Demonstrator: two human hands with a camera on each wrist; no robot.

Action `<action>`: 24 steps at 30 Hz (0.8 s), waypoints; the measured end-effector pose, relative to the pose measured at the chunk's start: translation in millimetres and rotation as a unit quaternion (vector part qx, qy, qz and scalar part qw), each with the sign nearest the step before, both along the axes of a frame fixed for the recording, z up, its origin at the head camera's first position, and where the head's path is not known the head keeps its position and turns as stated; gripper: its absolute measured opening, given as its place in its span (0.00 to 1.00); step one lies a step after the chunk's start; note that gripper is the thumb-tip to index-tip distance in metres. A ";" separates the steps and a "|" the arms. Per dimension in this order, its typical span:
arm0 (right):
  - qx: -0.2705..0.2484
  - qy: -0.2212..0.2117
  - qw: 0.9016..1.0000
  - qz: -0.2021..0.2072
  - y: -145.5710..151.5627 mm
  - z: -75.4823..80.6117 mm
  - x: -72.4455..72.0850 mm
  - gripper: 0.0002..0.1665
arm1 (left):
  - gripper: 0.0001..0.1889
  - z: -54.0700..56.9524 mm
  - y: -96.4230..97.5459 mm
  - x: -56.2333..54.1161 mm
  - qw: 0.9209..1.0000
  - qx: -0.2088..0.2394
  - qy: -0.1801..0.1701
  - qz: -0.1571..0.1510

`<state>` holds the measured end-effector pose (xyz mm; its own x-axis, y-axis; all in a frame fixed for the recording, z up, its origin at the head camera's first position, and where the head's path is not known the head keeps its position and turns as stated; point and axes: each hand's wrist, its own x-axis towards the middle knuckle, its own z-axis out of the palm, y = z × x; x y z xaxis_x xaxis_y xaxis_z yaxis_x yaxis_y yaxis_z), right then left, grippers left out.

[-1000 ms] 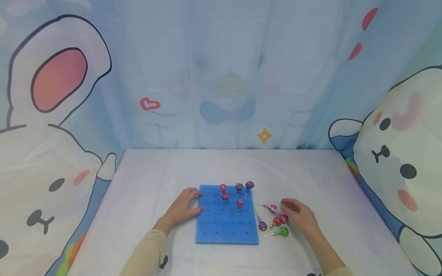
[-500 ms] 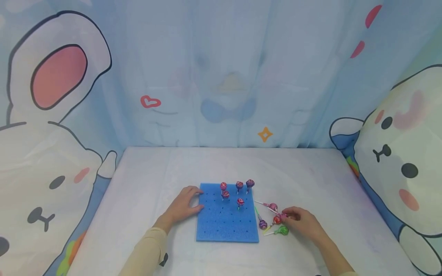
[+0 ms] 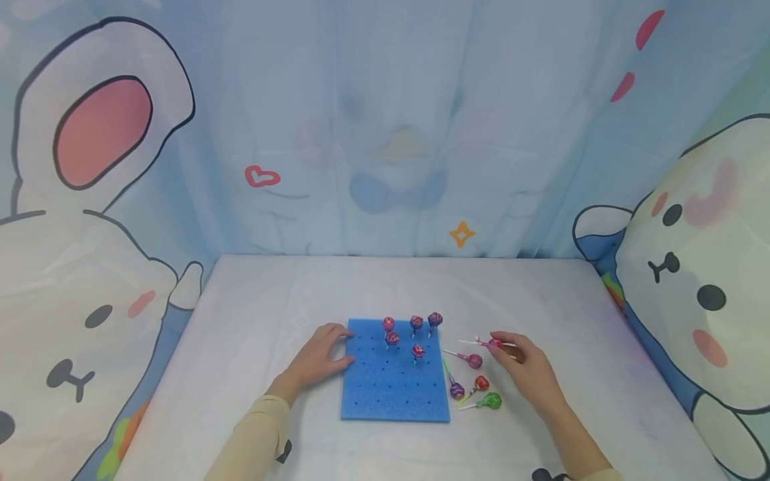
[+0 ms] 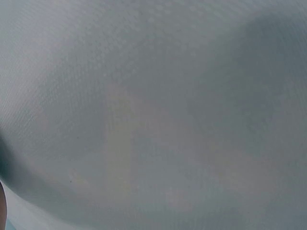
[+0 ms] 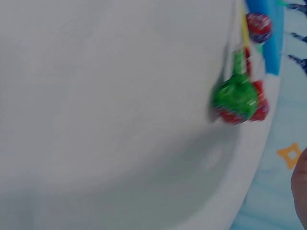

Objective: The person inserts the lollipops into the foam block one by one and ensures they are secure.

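My right hand [image 3: 526,367] pinches a pink-wrapped lollipop [image 3: 486,342] over the table, its white stick toward the left. My left hand [image 3: 317,356] rests at the left edge of a blue foam board [image 3: 388,403], thumb and forefinger apart along that edge. Several lollipops stand upright in the board's upper part, among them a dark purple one [image 3: 435,319] in the right corner and a red one [image 3: 418,351] lower down. Rows of small holes dot the board. In the right wrist view only a bit of the hand [image 5: 300,187] shows.
Between board and right hand lie loose lollipops: a pink one [image 3: 474,361], a purple one [image 3: 457,391], a red one [image 3: 481,383] and a green one [image 3: 492,401]. A pale cloth covers the table [image 3: 289,287]. Behind it hangs a blue cartoon curtain [image 3: 397,87].
My right hand closed on a pink lollipop in the loose pile, lifted it and moved it away toward the back. My left hand has stayed at the board's edge.
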<state>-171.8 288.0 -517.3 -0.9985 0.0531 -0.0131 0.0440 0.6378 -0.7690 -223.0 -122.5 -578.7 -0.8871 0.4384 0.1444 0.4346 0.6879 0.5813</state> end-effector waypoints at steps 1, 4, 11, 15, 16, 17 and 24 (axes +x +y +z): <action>-0.006 0.011 1.000 -0.004 -3.9 3.7 -0.2 0.30 | 0.24 -0.7 -0.1 -0.1 1.000 0.000 0.000 0.000; -0.044 0.032 0.998 -0.026 -17.8 13.8 -0.5 0.33 | 0.24 -2.9 -0.1 -0.4 1.000 0.000 -0.001 0.001; -0.133 0.073 0.988 -0.039 -55.4 28.4 0.4 0.27 | 0.24 -2.7 0.1 -0.1 1.000 -0.003 -0.005 0.001; -0.165 0.100 0.981 0.010 -79.0 32.2 4.7 0.21 | 0.24 0.9 -0.1 0.7 1.000 0.003 -0.009 -0.001; -0.168 0.107 0.979 0.025 -85.1 32.5 5.8 0.20 | 0.24 1.7 -0.2 0.8 1.000 0.002 -0.010 -0.001; -0.170 0.115 0.978 0.039 -91.0 32.1 7.2 0.19 | 0.24 2.2 -0.3 0.8 1.000 0.001 -0.010 -0.002; -0.165 0.114 0.976 0.091 -128.4 18.7 9.1 0.18 | 0.24 3.1 -0.5 0.1 1.000 -0.005 -0.011 0.000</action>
<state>-162.6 159.6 -498.5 -0.9701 -0.0942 0.2235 -0.2423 0.3361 -0.9101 -222.9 -123.0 -575.6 -0.8899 0.4400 0.1202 0.4220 0.6941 0.5833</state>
